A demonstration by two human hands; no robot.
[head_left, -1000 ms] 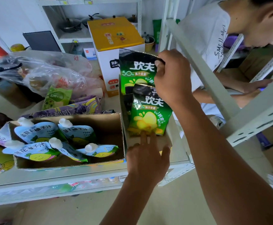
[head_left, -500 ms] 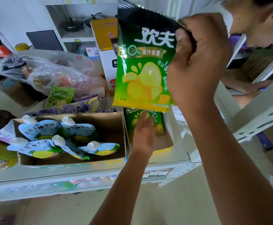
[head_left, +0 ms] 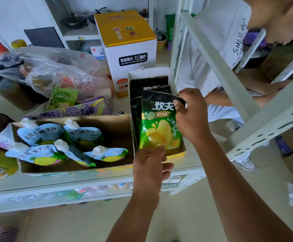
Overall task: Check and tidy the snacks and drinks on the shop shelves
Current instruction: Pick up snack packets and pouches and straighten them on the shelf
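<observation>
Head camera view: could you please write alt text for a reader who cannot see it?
The right hand pinches the top of a green-and-black foil snack pouch in a white cardboard box, the left hand at its lower edge.

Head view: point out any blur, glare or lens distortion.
In the head view the light is soft and even, without hard shadows; the clear plastic bag shows a pale sheen; the green pouch held by the right hand reads sharply, while the lower-shelf goods are smeared; the wide lens stretches the shelf frame near the right edge.
</observation>
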